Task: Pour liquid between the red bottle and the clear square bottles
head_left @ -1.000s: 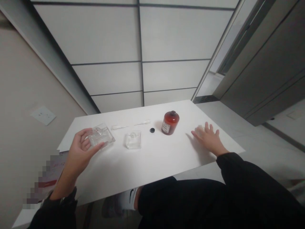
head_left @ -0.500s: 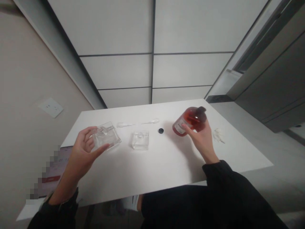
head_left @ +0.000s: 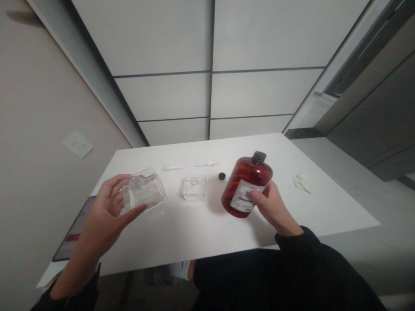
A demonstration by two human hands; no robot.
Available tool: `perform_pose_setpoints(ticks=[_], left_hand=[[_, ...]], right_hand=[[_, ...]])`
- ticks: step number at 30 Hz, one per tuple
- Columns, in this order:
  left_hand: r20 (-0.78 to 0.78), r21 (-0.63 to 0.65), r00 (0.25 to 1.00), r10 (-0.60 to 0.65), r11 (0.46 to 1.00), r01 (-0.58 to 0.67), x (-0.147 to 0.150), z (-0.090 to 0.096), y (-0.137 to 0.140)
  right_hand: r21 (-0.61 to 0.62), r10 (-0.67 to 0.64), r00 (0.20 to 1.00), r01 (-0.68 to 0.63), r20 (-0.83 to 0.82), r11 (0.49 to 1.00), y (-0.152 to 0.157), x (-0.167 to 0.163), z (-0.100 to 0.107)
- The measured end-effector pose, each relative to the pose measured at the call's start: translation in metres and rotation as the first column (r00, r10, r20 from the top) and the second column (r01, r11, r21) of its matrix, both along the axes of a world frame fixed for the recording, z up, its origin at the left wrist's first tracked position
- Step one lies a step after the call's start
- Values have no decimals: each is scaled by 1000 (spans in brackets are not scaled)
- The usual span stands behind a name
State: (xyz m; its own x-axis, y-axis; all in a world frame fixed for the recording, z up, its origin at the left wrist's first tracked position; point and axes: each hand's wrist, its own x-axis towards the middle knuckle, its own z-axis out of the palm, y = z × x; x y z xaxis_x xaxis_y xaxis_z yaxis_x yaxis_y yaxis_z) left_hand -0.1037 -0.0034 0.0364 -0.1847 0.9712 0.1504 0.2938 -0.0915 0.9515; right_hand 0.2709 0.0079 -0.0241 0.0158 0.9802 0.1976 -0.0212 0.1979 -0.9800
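My left hand (head_left: pixel 112 201) grips a clear square glass bottle (head_left: pixel 145 190) by its sides, tilted above the left part of the table. In my right hand (head_left: pixel 267 203) is a red-brown bottle (head_left: pixel 240 179) with a white label and a black cap, leaning slightly to the right. Between the hands a second clear square glass bottle (head_left: pixel 195 188) stands on the table. Just beyond it lie two clear plastic droppers (head_left: pixel 175 167). A small black cap (head_left: pixel 221 176) rests on the table, left of the red-brown bottle.
The white table (head_left: pixel 194 233) reaches towards pale cabinet doors (head_left: pixel 175 95). Right of my right hand lies a small pile of whitish pieces (head_left: pixel 302 183). A tablet-like screen (head_left: pixel 73 237) is partly behind my left forearm. A wall socket (head_left: pixel 78 145) is on the left.
My right hand has brought the red-brown bottle nearer to me and turned it more upright, its label now facing me. My left hand still holds the glass bottle, tipped slightly differently.
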Motion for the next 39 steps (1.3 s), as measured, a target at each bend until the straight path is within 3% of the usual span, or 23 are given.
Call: perform_pose_setpoints(ticks=[6,16,28,39], left_hand=[[-51,-15,995,-83,996,83,8,15,-16],[-276,-50,921,-274,961,271,17,31,-23],[-491,-163,735,-468,878,451,28,57,-15],[-592,-188,643,-486,859,476,30,70,-6]], right_hand=[[75,168,983,-173,69,982,-18,-30,-3],[165,265,935,-308,235,937,-29,-64,-20],[114,306,936,-328,174,938,-31,-75,-28],[116,340,926,-360,167,926,-29,-77,-37]])
